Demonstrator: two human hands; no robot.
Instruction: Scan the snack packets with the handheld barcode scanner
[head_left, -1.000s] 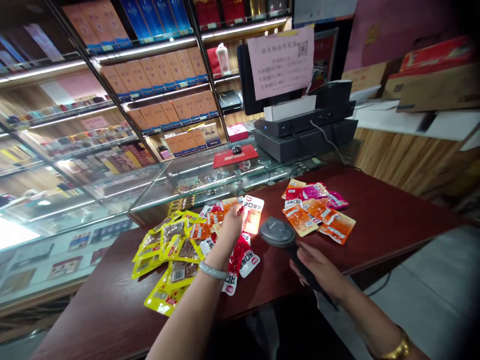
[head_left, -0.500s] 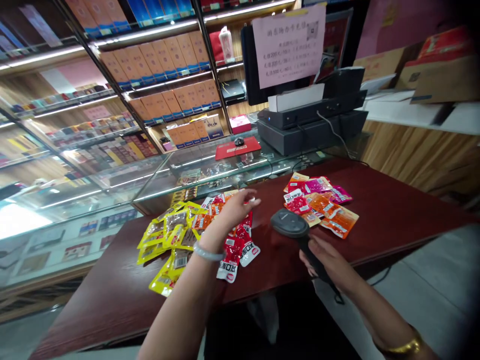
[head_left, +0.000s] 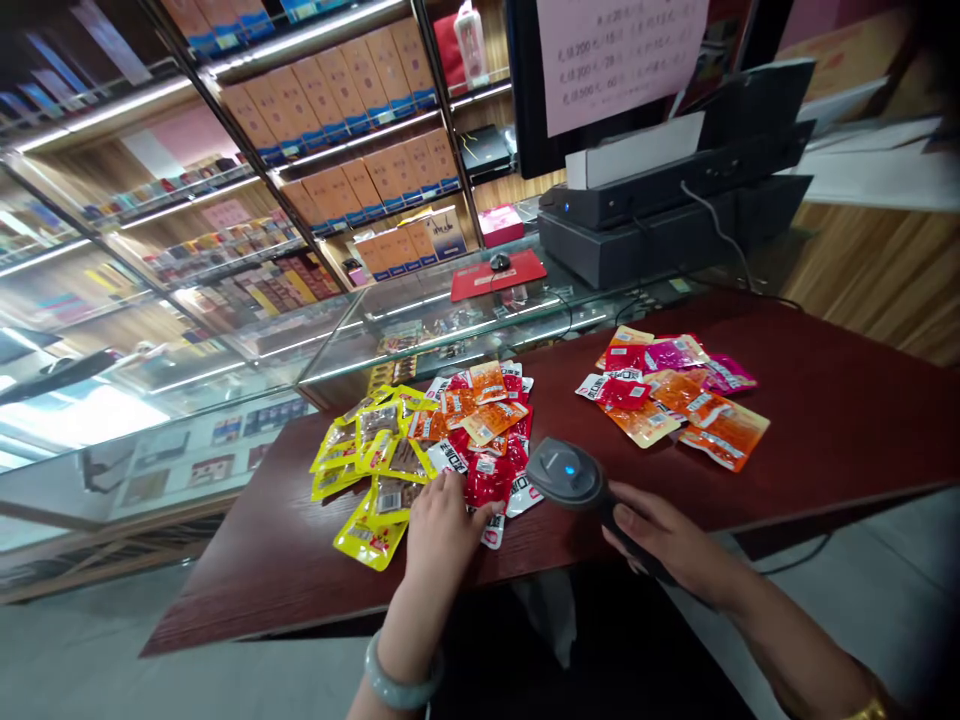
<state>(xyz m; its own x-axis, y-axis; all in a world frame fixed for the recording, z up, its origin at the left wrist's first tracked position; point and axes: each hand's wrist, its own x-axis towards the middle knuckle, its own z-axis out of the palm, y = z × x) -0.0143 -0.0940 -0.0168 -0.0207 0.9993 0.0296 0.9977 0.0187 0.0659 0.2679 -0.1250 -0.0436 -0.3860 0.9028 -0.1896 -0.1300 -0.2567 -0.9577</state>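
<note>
In the head view my left hand [head_left: 442, 530], with a pale bracelet on its wrist, rests at the near edge of the red and white snack packets [head_left: 491, 482]. Its thumb is apart from the fingers, and the fingertips touch a packet there. Orange packets [head_left: 495, 420] lie on top of that pile. Yellow snack packets [head_left: 371, 535] spread to its left. My right hand [head_left: 664, 530] is wrapped round the handle of a black barcode scanner [head_left: 568, 472], whose head points left toward the red packets. A blue light glows on the scanner.
A second heap of orange, red and pink packets [head_left: 705, 395] lies to the right on the dark red table [head_left: 840, 410]. Behind stand a glass counter [head_left: 420, 330], a red mouse pad [head_left: 469, 283] with a mouse, and a black cash drawer [head_left: 600, 245]. Shelves of boxes line the back.
My left hand has come back toward me from above the pile to its near edge. The scanner's blue light now shows. The view has shifted, and the right hand still holds the scanner.
</note>
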